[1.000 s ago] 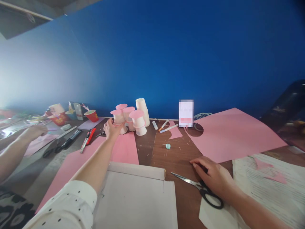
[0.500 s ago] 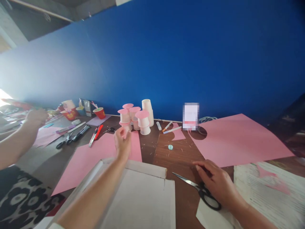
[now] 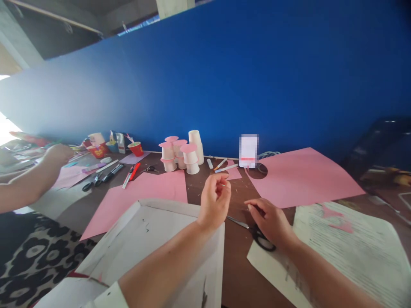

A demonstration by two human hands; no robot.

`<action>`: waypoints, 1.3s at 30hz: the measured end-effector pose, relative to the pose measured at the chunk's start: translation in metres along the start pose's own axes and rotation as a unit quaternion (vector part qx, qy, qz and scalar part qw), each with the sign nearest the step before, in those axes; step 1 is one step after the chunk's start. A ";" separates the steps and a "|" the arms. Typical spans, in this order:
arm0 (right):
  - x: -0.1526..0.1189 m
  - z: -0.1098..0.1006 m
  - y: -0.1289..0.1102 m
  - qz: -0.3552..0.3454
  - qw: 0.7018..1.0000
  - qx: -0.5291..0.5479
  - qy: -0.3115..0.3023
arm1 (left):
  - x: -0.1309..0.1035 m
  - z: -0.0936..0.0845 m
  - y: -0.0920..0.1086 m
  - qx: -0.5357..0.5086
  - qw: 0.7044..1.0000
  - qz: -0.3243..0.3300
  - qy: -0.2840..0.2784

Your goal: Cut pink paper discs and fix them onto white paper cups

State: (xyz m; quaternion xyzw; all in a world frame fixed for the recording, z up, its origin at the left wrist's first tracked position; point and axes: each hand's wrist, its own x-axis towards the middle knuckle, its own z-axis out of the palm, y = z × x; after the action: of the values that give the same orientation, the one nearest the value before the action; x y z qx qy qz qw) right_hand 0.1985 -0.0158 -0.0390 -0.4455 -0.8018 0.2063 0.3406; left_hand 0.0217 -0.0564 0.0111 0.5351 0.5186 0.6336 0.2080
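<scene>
My left hand [image 3: 215, 197] is raised over the table's middle, above the near edge of the white box lid [image 3: 180, 209], fingers curled in; whatever they hold is hidden. To its right, my right hand [image 3: 270, 220] has thumb and fingertips drawn together, and I cannot make out anything between them. Black-handled scissors [image 3: 263, 240] lie partly under the right hand, blades toward the left. White paper cups [image 3: 192, 167], stacked in pairs with pink paper discs [image 3: 189, 148] on top, stand against the wall side. A taller white cup stack [image 3: 195, 143] is behind them.
Pink sheets [image 3: 135, 192] lie left and right [image 3: 298, 175]. A printed page [image 3: 356, 252] with pink scraps is at right. A red cutter [image 3: 131, 174], markers [image 3: 220, 164] and a pixelated white box [image 3: 248, 151] stand farther back. A co-worker's arm [image 3: 38, 184] reaches in at left.
My left hand has moved right, from beside the cups to near my right hand. The small teal roll is no longer visible. The view has shifted slightly.
</scene>
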 end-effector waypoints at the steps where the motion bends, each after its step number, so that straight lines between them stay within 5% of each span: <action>1: 0.000 0.000 0.000 -0.003 1.000 0.006 0.007 | -0.001 0.009 -0.003 0.000 1.000 0.006 -0.007; 5: 0.001 0.000 0.004 -0.003 1.000 0.024 0.013 | -0.008 0.033 -0.028 0.042 0.998 0.007 0.036; 9: 0.002 0.001 0.006 0.004 0.999 0.034 0.010 | -0.014 0.025 -0.043 0.094 0.992 0.069 0.048; 13: 0.003 0.004 0.005 0.011 0.999 0.038 -0.006 | -0.013 0.011 -0.045 0.145 0.982 0.122 -0.014; 25: 0.002 0.006 0.005 0.030 0.996 0.076 -0.028 | -0.020 0.014 -0.044 0.139 0.985 0.077 -0.075; 39: -0.001 0.004 0.004 0.043 0.995 0.068 -0.067 | -0.022 0.015 -0.041 0.178 0.977 0.074 -0.085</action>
State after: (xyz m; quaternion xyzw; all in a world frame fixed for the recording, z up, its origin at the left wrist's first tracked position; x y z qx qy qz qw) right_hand 0.1984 -0.0142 -0.0444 -0.4402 -0.7873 0.3038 0.3067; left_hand 0.0309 -0.0524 -0.0363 0.6525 0.5628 0.4964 0.1055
